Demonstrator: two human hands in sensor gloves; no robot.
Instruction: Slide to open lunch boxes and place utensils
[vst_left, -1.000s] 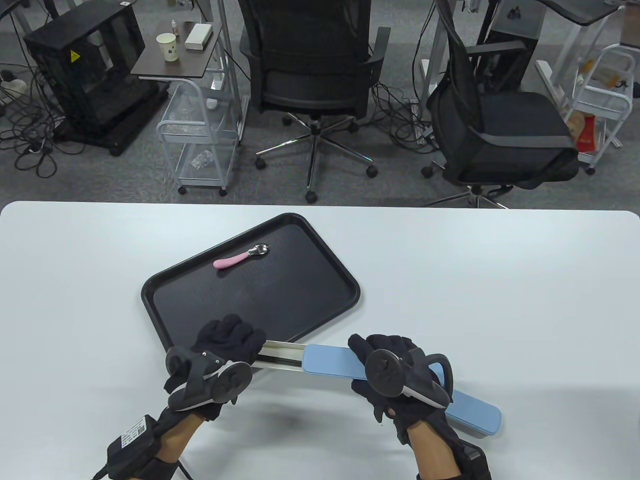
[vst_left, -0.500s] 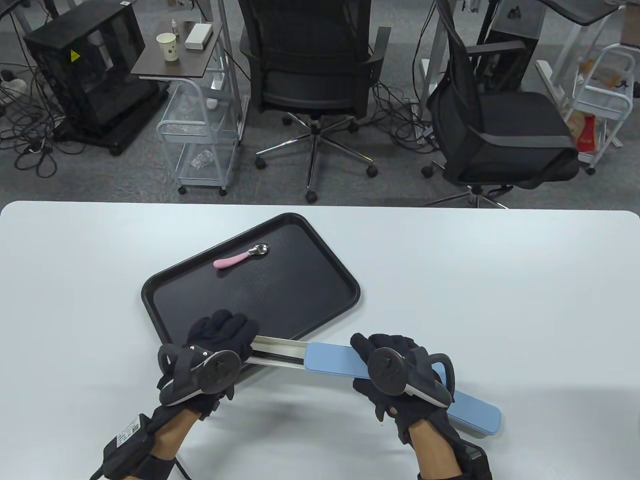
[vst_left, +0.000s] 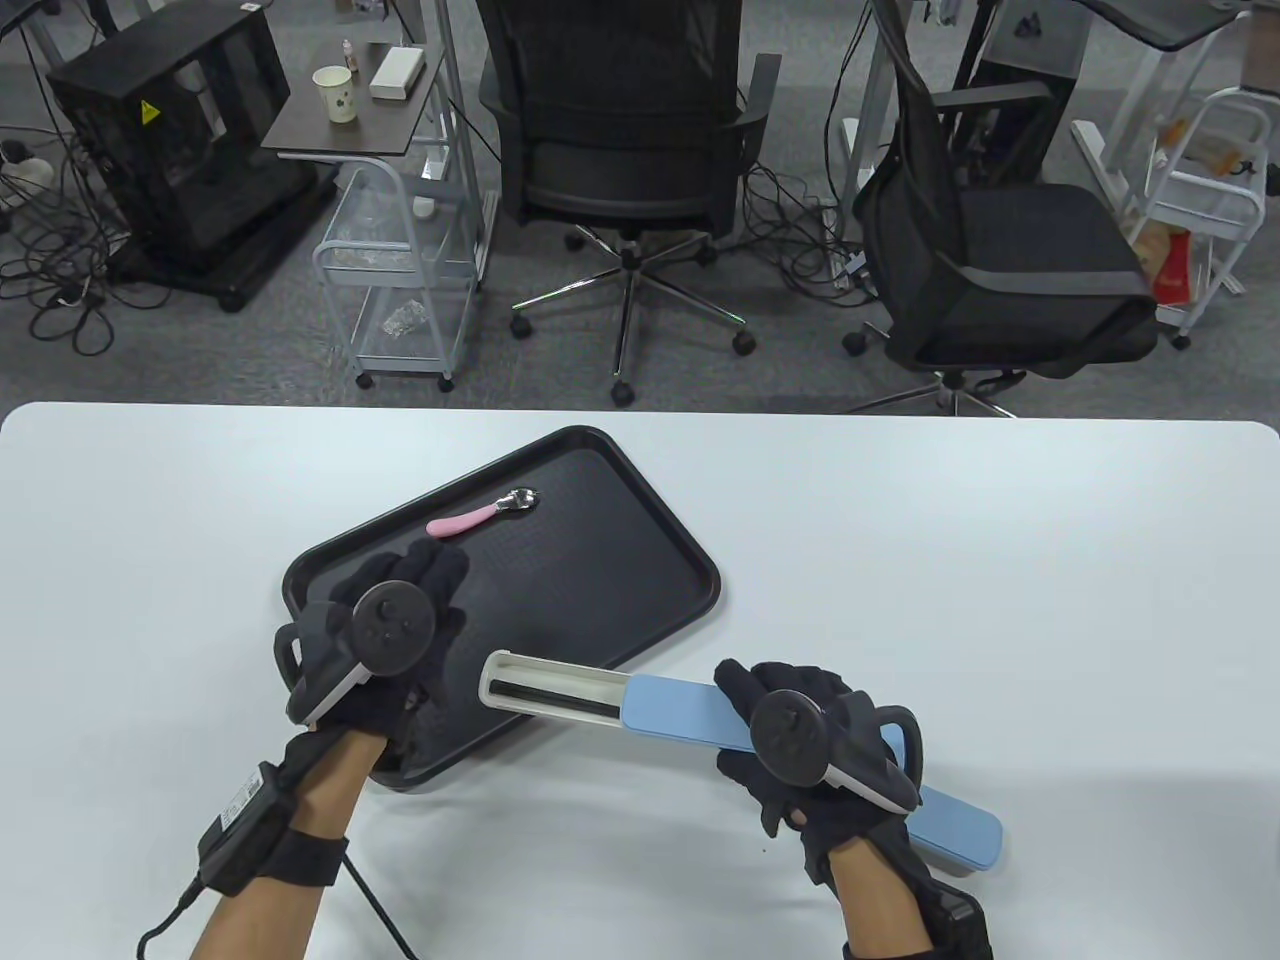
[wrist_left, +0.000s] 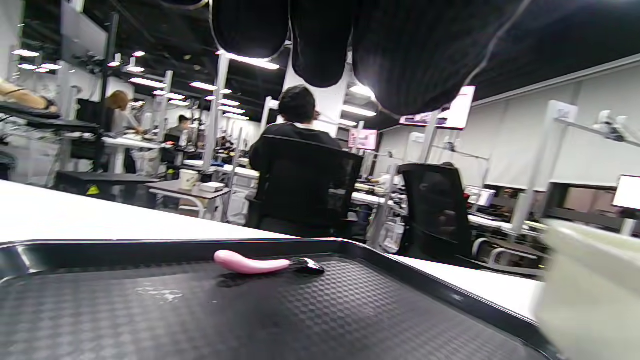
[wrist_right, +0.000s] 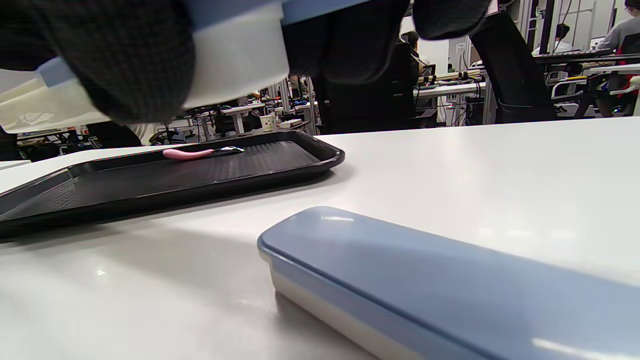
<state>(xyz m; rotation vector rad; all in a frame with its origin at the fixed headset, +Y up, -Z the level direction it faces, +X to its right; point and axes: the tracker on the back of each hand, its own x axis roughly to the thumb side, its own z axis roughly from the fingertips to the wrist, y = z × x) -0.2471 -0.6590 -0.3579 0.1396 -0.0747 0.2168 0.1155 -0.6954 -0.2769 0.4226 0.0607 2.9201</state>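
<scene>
Right hand (vst_left: 800, 750) is gripping a long, narrow utensil box (vst_left: 560, 690): blue sliding lid (vst_left: 680, 712), white base, lid slid partway so the left end is showing a dark inner channel. Box is sitting held off the worktop (vst_left: 900, 560), open end over the black tray's (vst_left: 600, 590) near edge. A second box (vst_left: 950, 825), blue lid shut on a white base, is lying on the worktop under the right hand. Left hand (vst_left: 390, 630) is hovering over the tray, holding nothing, fingers loosely extended. Pink-handled spoon (vst_left: 483, 514) with metal bowl is lying at the tray's far side.
</scene>
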